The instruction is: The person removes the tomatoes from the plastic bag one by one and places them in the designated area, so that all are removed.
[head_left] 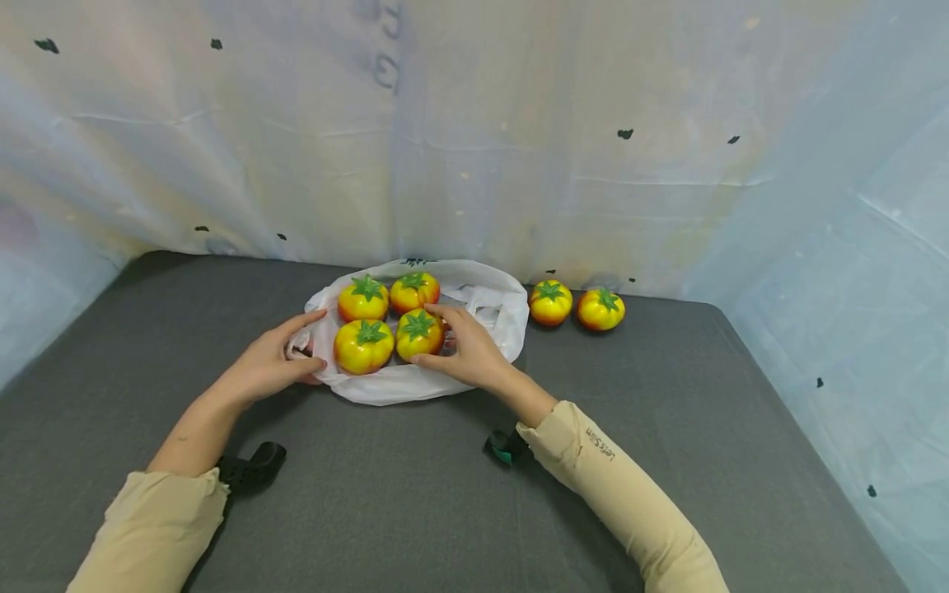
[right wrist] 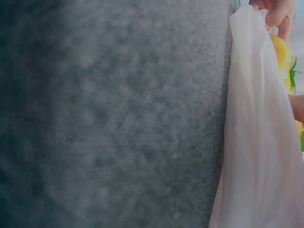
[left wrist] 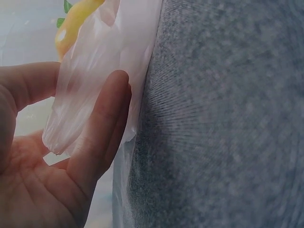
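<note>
A white plastic bag (head_left: 385, 393) lies spread on the grey table with its mouth open upward. Inside are several yellow-red tomatoes with green star-shaped tops, among them a front left tomato (head_left: 362, 349). My right hand (head_left: 474, 350) reaches over the bag's right side, thumb and fingers around the front right tomato (head_left: 417, 338). At the bag's left end, my left hand (head_left: 268, 364) has its thumb and fingers around the gathered plastic. The left wrist view shows the bag's bunched end (left wrist: 80, 104) between them. In the right wrist view the bag's side (right wrist: 259, 133) hides most of the right hand.
Two more tomatoes, a nearer-to-bag tomato (head_left: 550, 303) and an outer tomato (head_left: 600, 310), sit right of the bag by the table's back edge. A pale plastic sheet (head_left: 474, 148) hangs behind the grey table (head_left: 385, 494) and along its sides.
</note>
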The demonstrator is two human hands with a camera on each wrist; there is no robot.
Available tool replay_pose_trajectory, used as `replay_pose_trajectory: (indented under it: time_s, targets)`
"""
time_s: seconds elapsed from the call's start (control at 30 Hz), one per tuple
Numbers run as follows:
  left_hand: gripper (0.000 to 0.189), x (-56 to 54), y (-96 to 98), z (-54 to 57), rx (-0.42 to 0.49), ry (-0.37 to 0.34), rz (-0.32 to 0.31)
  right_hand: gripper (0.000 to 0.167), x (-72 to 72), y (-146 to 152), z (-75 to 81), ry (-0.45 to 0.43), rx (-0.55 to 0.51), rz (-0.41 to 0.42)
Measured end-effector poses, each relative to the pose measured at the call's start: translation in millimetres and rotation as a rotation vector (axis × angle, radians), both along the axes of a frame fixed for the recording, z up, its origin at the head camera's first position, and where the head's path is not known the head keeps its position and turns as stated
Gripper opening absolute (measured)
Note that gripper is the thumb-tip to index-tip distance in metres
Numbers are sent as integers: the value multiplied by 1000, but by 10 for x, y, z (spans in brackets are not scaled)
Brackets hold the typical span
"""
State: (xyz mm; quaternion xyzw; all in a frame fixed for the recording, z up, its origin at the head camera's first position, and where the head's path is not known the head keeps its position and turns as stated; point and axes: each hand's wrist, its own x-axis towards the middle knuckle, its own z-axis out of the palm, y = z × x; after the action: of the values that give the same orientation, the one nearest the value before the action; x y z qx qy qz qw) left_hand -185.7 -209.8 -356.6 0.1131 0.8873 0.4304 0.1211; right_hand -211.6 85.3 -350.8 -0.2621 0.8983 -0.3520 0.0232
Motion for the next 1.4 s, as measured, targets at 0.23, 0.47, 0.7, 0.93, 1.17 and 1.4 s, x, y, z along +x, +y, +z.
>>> replay_pose_trajectory:
  time_s: [0.23, 0.47, 0.7, 0.93, 1.17, 1.4]
  targets:
    - [78, 14, -5, -9, -6, -5, 1, 71, 20, -7, 6, -22, -9, -5]
    - [78, 23, -20, -19, 16, -18, -1, 71, 43, 18, 24, -16, -35, -12]
    - [79, 42, -53, -19, 9, -20, 30, 72, 62, 69, 75, -36, -103, -49]
    - [79, 62, -69, -9, -6, -15, 24, 71, 108, 120, 98, -55, -131, -59]
    - [79, 58, -48, -13, 4, -8, 19, 72, 130, 205, 104, -55, -127, -65]
    - [78, 35, -5, -5, 37, 4, 21, 72, 146, 317, 147, -41, -162, -87]
